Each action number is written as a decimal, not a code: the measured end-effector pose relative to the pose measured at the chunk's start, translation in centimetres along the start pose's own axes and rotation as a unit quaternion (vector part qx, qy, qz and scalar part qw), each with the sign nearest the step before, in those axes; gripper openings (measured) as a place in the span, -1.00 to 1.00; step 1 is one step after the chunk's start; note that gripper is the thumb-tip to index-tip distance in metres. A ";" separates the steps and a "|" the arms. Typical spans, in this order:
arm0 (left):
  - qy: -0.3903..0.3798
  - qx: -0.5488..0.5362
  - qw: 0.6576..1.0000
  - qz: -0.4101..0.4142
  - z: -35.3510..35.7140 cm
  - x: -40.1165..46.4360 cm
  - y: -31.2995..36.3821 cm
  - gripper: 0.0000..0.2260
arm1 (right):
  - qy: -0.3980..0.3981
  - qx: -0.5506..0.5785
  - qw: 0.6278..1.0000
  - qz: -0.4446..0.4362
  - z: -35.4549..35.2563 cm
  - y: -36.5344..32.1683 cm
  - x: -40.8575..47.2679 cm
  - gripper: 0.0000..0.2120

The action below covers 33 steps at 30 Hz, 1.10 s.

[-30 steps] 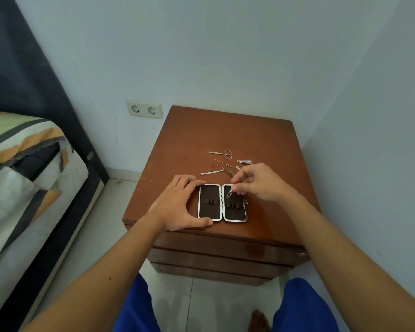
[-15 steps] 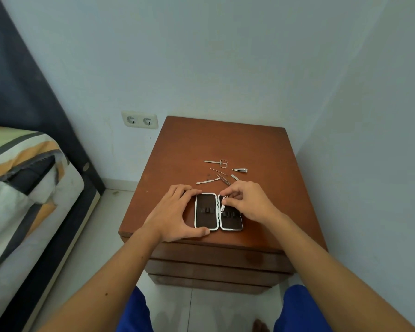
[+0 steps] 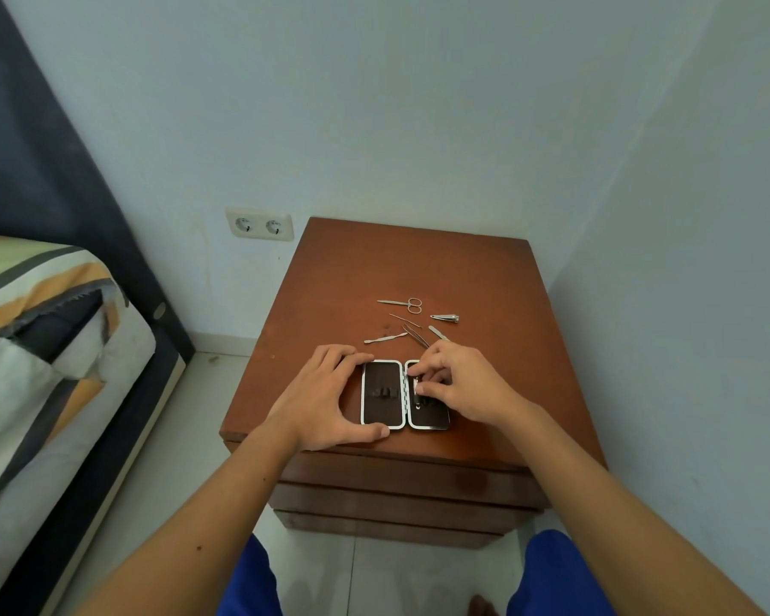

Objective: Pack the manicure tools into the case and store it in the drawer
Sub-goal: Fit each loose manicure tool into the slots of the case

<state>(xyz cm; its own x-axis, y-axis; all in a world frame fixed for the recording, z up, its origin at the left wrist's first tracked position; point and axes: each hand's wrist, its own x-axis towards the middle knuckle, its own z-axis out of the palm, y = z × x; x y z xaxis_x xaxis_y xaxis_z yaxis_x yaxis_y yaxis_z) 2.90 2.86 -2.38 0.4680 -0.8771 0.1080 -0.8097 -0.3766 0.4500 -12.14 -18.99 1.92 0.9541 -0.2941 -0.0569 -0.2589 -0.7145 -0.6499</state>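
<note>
On the brown wooden nightstand [image 3: 419,264], near its front edge, lies the open black manicure case with silver rims [image 3: 404,394]. The left hand [image 3: 325,397] rests spread against the case's left half, fingers and thumb bracketing it. The right hand [image 3: 459,384] pinches a small silver tool [image 3: 417,389] over the right half. Behind the case lie silver scissors [image 3: 403,303], nail clippers [image 3: 445,318] and a thin pusher [image 3: 385,337].

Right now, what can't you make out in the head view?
- Tool under the right hand: its fingers cover it; type unreadable.
- Right half of the case: mostly hidden by that hand, slots unseen.
- Thin tools near the scissors: too small to identify.
- Drawer fronts: foreshortened; handles not visible.
- Left hand hides the case's left edge.
</note>
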 end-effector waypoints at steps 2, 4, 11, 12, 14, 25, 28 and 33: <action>-0.003 0.000 1.000 -0.001 0.0 0.0 0.0 -0.01 | 0.006 -0.013 1.000 -0.013 0.2 0.3 -0.5 -0.68; -0.006 -0.002 1.000 -0.003 -0.1 0.0 0.1 -0.01 | 0.010 -0.023 1.000 -0.014 0.4 0.6 -0.9 -0.58; -0.008 -0.001 1.000 -0.010 0.1 -0.2 -0.3 0.00 | -0.014 -0.030 0.999 -0.012 1.2 0.5 -1.4 -0.48; -0.010 -0.001 1.000 -0.013 0.1 -0.3 -0.4 0.00 | -0.018 -0.032 0.999 -0.014 1.2 0.6 -1.4 -0.48; -0.019 0.001 1.000 -0.018 0.1 -0.4 -0.5 0.00 | -0.025 -0.030 0.999 -0.013 1.3 0.7 -1.7 -0.48; -0.029 -0.012 0.999 -0.016 0.9 -0.4 -0.7 0.00 | 0.177 0.075 0.980 0.057 0.6 2.9 1.2 -0.76; -0.031 -0.014 0.999 -0.018 0.4 -0.2 -0.7 0.00 | 0.237 0.047 0.967 0.083 -0.2 3.4 3.7 -0.81; -0.023 -0.007 1.000 -0.009 0.1 0.0 -0.5 0.02 | 0.275 0.002 0.953 0.123 -0.7 4.1 6.0 -0.77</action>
<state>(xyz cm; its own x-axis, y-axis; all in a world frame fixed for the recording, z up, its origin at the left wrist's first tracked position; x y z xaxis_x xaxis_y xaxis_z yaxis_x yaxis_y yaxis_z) 3.25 2.98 -2.65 0.4655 -0.8831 0.0581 -0.7956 -0.3888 0.4647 -7.60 -24.13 -0.62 0.6404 -0.7423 0.1974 -0.4631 -0.5781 -0.6718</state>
